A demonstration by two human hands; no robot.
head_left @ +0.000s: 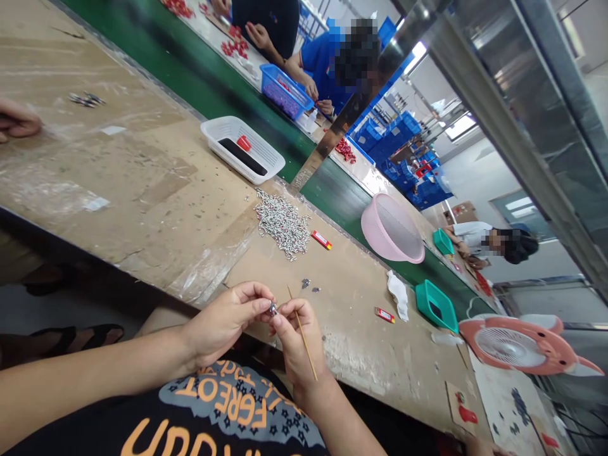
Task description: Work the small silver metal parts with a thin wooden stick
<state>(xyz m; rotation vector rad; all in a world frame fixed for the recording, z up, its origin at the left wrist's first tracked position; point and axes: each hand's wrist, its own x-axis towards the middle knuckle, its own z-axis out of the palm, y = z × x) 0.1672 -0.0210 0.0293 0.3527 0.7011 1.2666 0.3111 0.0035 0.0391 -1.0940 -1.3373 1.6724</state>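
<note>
Close in front of my body, my left hand (228, 322) pinches a small shiny dark metallic piece (272, 308) between thumb and fingertips. My right hand (304, 339) meets it there, its thumb and forefinger closed at the same piece. A thin wooden stick (306, 347) is held in that right hand, slanting across its fingers toward the wrist. Just beyond my hands, a few small dark metallic bits (306, 283) lie on the cardboard-covered bench (351, 329). Farther off is a heap of small silvery pieces (282, 225), beside a red-and-white packet (322, 240).
A white basket (213, 126) stands at the bench's far edge, along a green belt (161, 76). A pink basin (380, 231), green basket (430, 304) and pink fan (508, 342) are to the right. Another person's hand (16, 120) rests at left; co-workers sit opposite.
</note>
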